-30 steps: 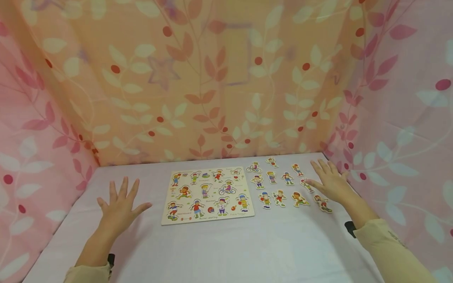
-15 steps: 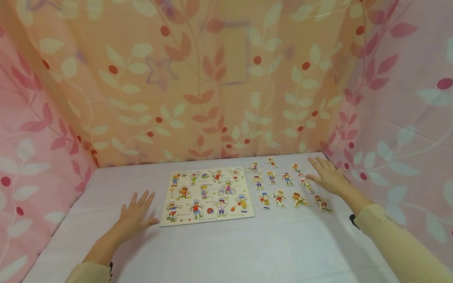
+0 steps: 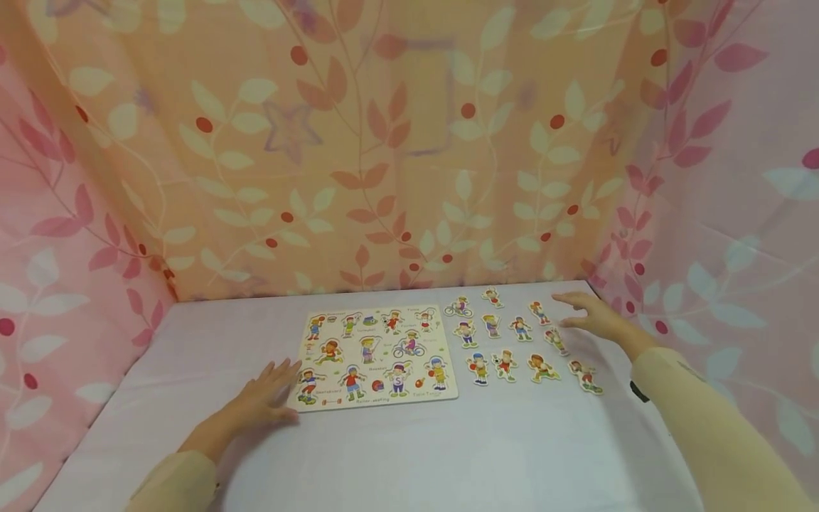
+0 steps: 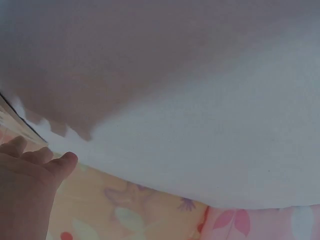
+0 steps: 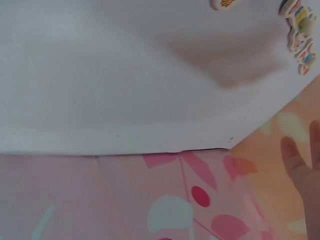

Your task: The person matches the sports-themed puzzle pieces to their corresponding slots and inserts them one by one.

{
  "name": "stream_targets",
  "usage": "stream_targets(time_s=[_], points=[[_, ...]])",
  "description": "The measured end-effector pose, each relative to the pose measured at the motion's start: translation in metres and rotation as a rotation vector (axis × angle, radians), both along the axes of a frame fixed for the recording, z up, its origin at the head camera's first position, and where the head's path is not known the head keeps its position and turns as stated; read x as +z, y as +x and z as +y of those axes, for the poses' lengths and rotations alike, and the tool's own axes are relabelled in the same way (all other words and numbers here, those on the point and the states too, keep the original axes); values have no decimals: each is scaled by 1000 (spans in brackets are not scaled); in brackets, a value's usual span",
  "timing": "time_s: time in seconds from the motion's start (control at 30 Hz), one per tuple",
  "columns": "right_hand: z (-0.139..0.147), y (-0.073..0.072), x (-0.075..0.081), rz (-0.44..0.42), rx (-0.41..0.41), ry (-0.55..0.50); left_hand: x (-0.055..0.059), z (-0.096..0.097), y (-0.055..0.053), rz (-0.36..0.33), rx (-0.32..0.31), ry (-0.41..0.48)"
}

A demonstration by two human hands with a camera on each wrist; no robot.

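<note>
A light wooden puzzle board [image 3: 384, 334] printed with children playing sports lies flat on the table. My left hand [image 3: 259, 398] is at its left edge, fingers extended, thumb near the lower left corner; whether it touches the board I cannot tell. The left wrist view shows these fingers [image 4: 62, 162] beside the board's edge [image 4: 17, 122]. To the right of the board lie several loose figure pieces, among them a cyclist [image 3: 458, 307], a runner [image 3: 544, 367] and a skateboarder [image 3: 585, 377]. My right hand [image 3: 598, 318], holding nothing, is just right of the ball-player piece [image 3: 539, 312], fingers loosely extended.
A white cloth covers the table [image 3: 448, 455]. Behind it hangs an orange leaf-patterned curtain [image 3: 384, 178]. Pink curtains enclose the left side [image 3: 57, 284] and the right side [image 3: 723, 249].
My left hand has moved right and in to the board's left edge, its spread fingers drawing closer together. The right hand's fingers have also come closer together near the pieces.
</note>
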State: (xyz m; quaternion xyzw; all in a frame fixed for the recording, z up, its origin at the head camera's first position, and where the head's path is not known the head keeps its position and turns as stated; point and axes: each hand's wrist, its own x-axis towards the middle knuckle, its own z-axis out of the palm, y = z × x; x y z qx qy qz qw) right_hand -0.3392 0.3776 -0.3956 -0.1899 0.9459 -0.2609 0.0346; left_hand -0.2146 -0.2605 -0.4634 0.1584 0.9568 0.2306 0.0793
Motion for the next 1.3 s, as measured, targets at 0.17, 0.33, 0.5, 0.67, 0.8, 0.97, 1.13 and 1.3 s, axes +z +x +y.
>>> stream_targets(time_s=[0.17, 0.33, 0.5, 0.67, 0.8, 0.97, 1.13, 1.3], points=[[4, -11, -9, -130, -66, -55, 1, 0, -6, -35, 6, -20], [11, -18, -20, -234, -118, -114, 1, -2, -12, -76, 10, -18], [17, -30, -37, -257, -136, -174, 4, -3, -15, -104, 15, -19], [16, -40, -47, -317, -156, -180, 4, -5, -15, -103, 25, -36], [12, -48, -50, -315, -139, -169, 4, -6, -16, -82, 18, -59], [6, -59, -54, -372, -144, -233, 4, -6, -16, -68, 19, -75], [6, -69, -58, -443, -196, -256, 4, -3, -16, -53, 5, -76], [7, -82, -60, -480, -240, -259, 6, -1, -16, -51, 17, -80]])
